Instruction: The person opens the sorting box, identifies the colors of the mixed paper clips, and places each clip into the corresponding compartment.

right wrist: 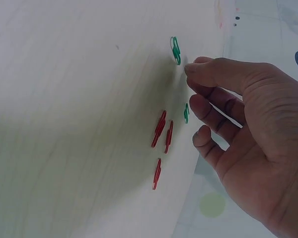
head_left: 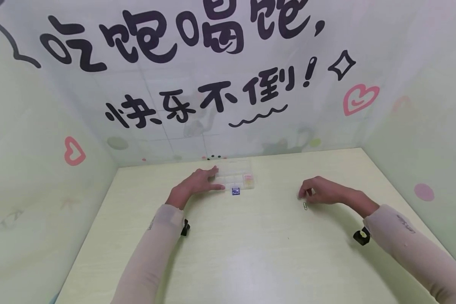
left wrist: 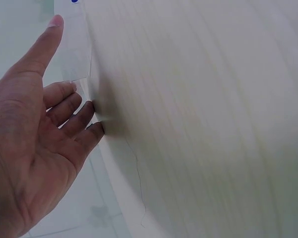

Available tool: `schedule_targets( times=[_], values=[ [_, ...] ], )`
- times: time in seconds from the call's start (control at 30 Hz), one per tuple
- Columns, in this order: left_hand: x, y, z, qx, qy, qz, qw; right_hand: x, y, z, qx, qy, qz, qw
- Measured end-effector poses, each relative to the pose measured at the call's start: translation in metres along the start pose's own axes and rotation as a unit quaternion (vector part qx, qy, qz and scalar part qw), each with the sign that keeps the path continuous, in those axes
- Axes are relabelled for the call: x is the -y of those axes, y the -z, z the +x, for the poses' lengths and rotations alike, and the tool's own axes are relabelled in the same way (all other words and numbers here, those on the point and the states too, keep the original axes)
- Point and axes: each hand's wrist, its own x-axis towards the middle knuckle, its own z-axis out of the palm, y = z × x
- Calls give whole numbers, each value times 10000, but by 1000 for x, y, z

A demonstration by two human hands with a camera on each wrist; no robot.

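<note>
Hands apart, palms down

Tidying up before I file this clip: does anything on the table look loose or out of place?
Yes. Red and green paper clips lie scattered loose on the table by the right hand, far from the clear compartment box that the left hand touches.

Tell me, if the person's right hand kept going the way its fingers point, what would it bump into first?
Probably the green paper clip lying on the pale wooden table, just past the right hand's fingertips. Whether they already touch is unclear; the red clips lie off to the side.
</note>
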Motion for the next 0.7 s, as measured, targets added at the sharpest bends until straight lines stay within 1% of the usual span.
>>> schedule_targets(
  times=[0.23, 0.5, 0.7],
  values=[
    [0, 0, -1, -14, 16, 14, 10000, -2, -2, -5, 36, -14, 159, 9999],
    [-2, 1, -2, -19, 27, 30, 10000, -8, -7, -3, 28, 42, 295, 9996],
    [-3, 0, -1, -7, 40, 74, 10000, -10, -10, -1, 4, 110, 265, 9996]
  ],
)
